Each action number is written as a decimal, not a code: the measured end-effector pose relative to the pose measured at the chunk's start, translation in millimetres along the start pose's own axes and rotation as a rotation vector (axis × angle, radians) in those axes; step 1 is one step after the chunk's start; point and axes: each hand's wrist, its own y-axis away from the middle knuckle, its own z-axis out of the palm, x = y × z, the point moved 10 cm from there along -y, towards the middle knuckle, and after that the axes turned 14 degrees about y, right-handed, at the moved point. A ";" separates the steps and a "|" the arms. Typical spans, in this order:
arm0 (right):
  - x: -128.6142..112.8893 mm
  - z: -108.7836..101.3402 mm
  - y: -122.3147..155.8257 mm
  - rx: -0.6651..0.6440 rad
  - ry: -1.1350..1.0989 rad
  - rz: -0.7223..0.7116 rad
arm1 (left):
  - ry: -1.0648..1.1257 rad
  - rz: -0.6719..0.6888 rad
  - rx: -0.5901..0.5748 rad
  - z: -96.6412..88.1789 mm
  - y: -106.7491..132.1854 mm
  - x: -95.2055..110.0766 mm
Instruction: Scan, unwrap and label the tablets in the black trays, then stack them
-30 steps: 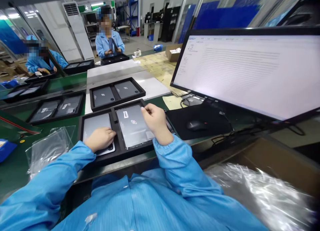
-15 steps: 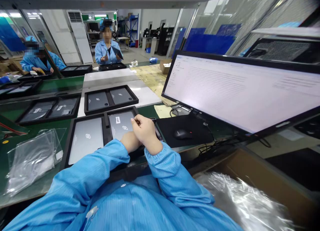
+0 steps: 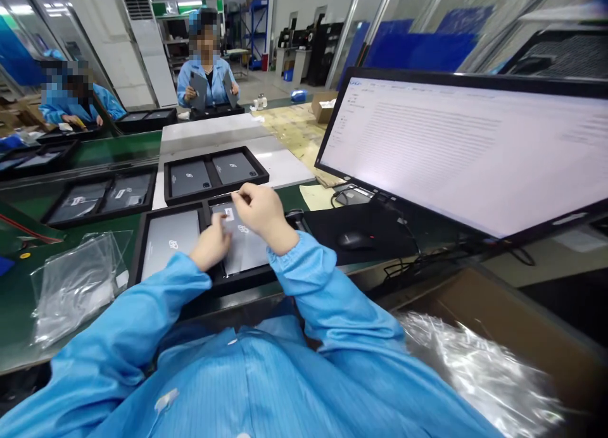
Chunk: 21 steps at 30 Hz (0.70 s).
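Two tablets lie side by side in a black tray in front of me. The left one is a bare silver tablet [image 3: 168,243]. The right tablet [image 3: 247,251] looks wrapped in clear film and bears a white label [image 3: 228,214] near its top. My left hand [image 3: 211,243] is over the tray's divider, at the left edge of the right tablet, its fingers bent but apart. Above that tablet's far edge, my right hand [image 3: 262,215] is closed in a pinch. Whatever is between its fingertips is too small to make out.
Another two-tablet tray [image 3: 216,177] lies beyond, and a further tray [image 3: 102,197] to its left. Clear plastic bags [image 3: 78,286] lie at left. A monitor [image 3: 456,153] and mouse [image 3: 355,240] stand right, above a carton of plastic [image 3: 475,362]. Two co-workers in blue sit opposite.
My hands have separated: the left moved left to the tray's divider, the right up toward the tablet's far edge. The co-worker opposite now holds two tablets apart. The view has shifted slightly.
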 end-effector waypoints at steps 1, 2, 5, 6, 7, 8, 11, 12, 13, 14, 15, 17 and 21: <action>16.5 5.1 -6.5 -0.021 0.003 0.049 | 0.011 -0.045 0.050 -19.6 5.7 -12.3; 33.1 15.2 -12.9 -0.066 0.002 0.098 | 0.038 -0.088 0.097 -36.9 11.8 -24.0; 68.6 72.9 -25.0 -0.335 -0.066 0.220 | 0.169 -0.185 0.190 -67.3 28.3 -49.8; 73.5 95.6 -25.6 -0.436 -0.105 0.250 | 0.215 -0.203 0.209 -71.3 32.6 -54.1; 75.3 116.5 -25.1 -0.523 -0.139 0.272 | 0.255 -0.209 0.228 -73.9 36.2 -55.9; 75.2 134.0 -24.7 -0.584 -0.162 0.288 | 0.284 -0.202 0.244 -75.5 39.1 -55.2; 71.5 162.4 -29.0 -0.613 -0.155 0.298 | 0.312 -0.104 0.281 -81.0 45.7 -42.2; 70.9 166.1 -31.2 -0.598 -0.147 0.302 | 0.314 -0.058 0.288 -82.9 47.9 -36.5; 71.0 168.4 -33.0 -0.582 -0.145 0.311 | 0.315 -0.016 0.286 -83.8 49.9 -31.5; 71.7 170.0 -34.1 -0.573 -0.145 0.323 | 0.310 0.018 0.277 -83.6 51.7 -27.4; 72.8 171.1 -34.8 -0.566 -0.146 0.337 | 0.296 0.041 0.265 -82.5 53.1 -24.5; 75.1 170.4 -36.0 -0.541 -0.130 0.350 | 0.240 0.056 0.249 -78.8 54.0 -21.8; 75.7 161.4 -37.3 -0.472 -0.023 0.301 | 0.373 -0.035 0.314 -84.3 51.5 -30.5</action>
